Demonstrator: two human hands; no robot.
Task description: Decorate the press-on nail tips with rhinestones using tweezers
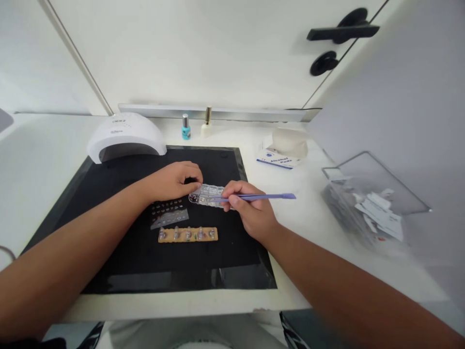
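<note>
A clear compartment case (214, 190) lies on the black mat, with small dark and shiny pieces in its left-end cells. At the case's upper left corner my left hand (176, 180) is closed, thumb and curled fingers gripping the edge. My right hand (252, 211) pinches purple tweezers (269, 196), whose tips point left into the case's cells. Whether the tips hold a piece is too small to tell. Just below my left hand is a sticker sheet (169, 218) with rows of small shapes. Nearer to me lies a tan strip (188, 235) bearing several nail tips on stands.
The black mat (145, 261) covers the middle of the white table. Behind it stand a white nail lamp (127, 131), a blue polish bottle (186, 128) and a cream one (206, 123). On the right are an alcohol pads box (283, 150) and a clear bin (374, 208) with wrappers.
</note>
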